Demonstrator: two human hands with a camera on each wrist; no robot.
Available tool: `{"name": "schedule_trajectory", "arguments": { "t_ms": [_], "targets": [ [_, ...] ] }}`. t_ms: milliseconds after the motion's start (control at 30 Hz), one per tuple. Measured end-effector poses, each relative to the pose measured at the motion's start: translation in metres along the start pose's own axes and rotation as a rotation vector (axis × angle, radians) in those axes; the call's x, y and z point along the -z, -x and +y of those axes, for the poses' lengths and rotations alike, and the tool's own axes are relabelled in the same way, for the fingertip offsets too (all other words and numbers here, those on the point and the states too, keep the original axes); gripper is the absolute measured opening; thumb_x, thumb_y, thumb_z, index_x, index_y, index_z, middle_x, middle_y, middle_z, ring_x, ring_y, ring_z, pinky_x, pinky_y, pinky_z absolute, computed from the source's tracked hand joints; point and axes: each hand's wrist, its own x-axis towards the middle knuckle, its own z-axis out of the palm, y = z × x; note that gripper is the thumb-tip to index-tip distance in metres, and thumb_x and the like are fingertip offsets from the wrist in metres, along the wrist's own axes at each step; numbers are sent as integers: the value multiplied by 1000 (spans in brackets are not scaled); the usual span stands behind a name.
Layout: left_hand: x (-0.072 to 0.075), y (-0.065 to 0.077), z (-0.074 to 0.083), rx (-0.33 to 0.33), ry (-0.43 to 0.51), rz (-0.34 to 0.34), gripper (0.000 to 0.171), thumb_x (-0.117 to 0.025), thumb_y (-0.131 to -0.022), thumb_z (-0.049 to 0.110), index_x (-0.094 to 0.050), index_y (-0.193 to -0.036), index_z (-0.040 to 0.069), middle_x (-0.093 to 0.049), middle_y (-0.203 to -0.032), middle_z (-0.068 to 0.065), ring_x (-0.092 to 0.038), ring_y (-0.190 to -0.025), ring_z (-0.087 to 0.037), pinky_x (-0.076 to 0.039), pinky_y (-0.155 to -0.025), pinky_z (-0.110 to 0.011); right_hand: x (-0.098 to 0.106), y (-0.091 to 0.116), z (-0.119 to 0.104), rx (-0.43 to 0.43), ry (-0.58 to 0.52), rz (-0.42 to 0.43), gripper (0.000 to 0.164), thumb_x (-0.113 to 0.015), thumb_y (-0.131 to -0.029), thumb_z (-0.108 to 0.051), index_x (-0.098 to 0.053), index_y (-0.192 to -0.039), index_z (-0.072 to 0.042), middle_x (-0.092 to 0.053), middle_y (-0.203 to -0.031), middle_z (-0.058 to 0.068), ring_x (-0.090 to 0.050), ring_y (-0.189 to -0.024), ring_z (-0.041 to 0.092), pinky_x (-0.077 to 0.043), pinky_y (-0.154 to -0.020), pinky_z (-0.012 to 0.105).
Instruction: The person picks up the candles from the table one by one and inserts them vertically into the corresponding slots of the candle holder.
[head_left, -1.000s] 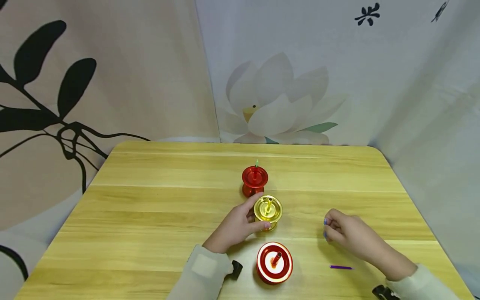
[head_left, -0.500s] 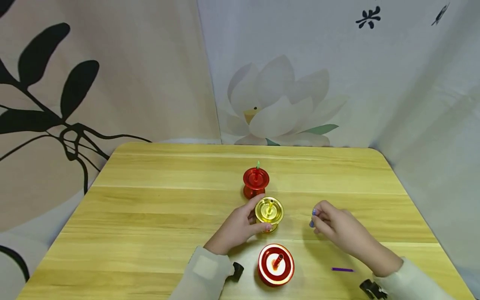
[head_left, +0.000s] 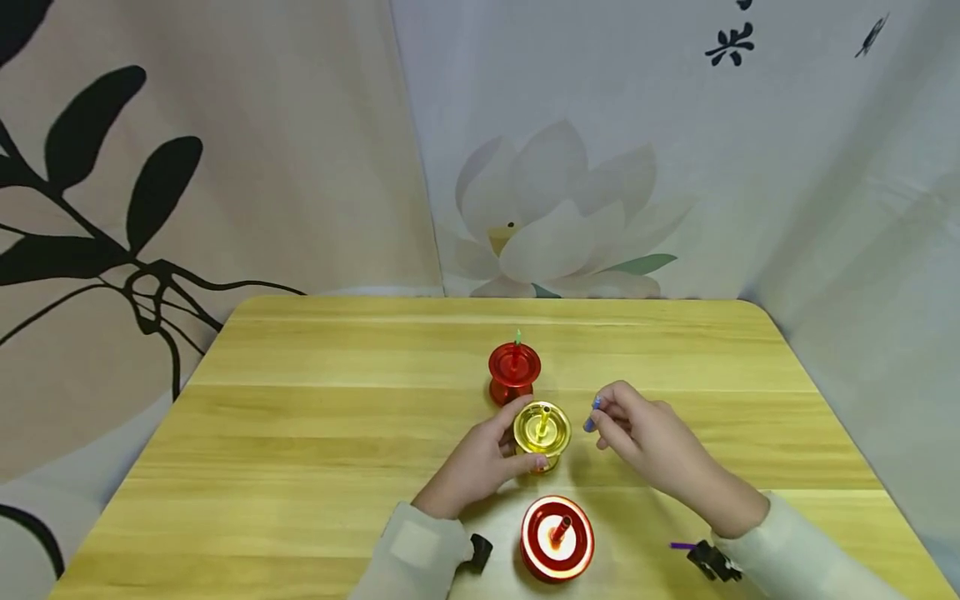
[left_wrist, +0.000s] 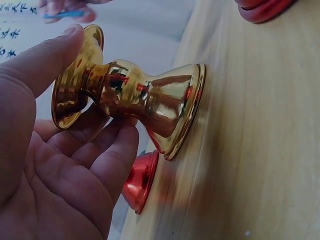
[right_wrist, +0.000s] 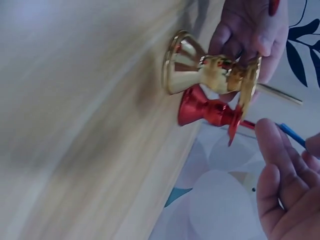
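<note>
A shiny gold candle holder with an upright centre tube stands on the table, and the thumb and fingers of my left hand curl around it from the left. In the left wrist view, the gold holder's flared foot meets the tabletop. Just right of it, my right hand pinches a thin blue candle between thumb and fingertips. Behind the gold holder is a red candle holder with a green candle in its tube. Nearer the front is another red candle holder, its tube bare.
A thin purple candle lies on the wooden table, partly covered by the camera on my right wrist. Printed curtains hang behind the table's far edge and along its sides.
My right hand has moved left with the blue candle, from the table's right part to beside the gold holder. My left hand keeps its grip on the holder.
</note>
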Motion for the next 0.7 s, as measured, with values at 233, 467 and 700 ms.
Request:
{"name": "schedule_trajectory", "arguments": {
  "t_ms": [233, 467, 700],
  "targets": [
    [1, 0, -1, -3, 19, -8, 82, -81, -87, 23, -36, -156, 21, -61, -136, -3, -60, -122, -15, -50, -99, -27, -4, -17, -15, 41, -1, 51, 12, -62, -99, -3, -55, -102, -12, -72, -86, -4, -65, -66, 2, -51, -52, 21],
    [1, 0, -2, -21, 35, -17, 81, -80, -89, 22, -35, -156, 20, -63, -133, -4, -61, -119, -14, -51, -98, -25, -9, -27, -22, 85, 6, 85, 13, -64, -97, -1, -57, -102, -10, -72, -84, -5, -61, -64, -3, -53, -56, 21],
    [1, 1, -1, -34, 46, -32, 81, -79, -89, 19, -34, -156, 18, -63, -133, -5, -62, -119, -13, -51, -97, -23, -11, -29, -22, 107, 13, 102, 14, -65, -96, -1, -58, -102, -10, -73, -83, -3, -58, -63, -4, -51, -54, 20]
  ]
}}
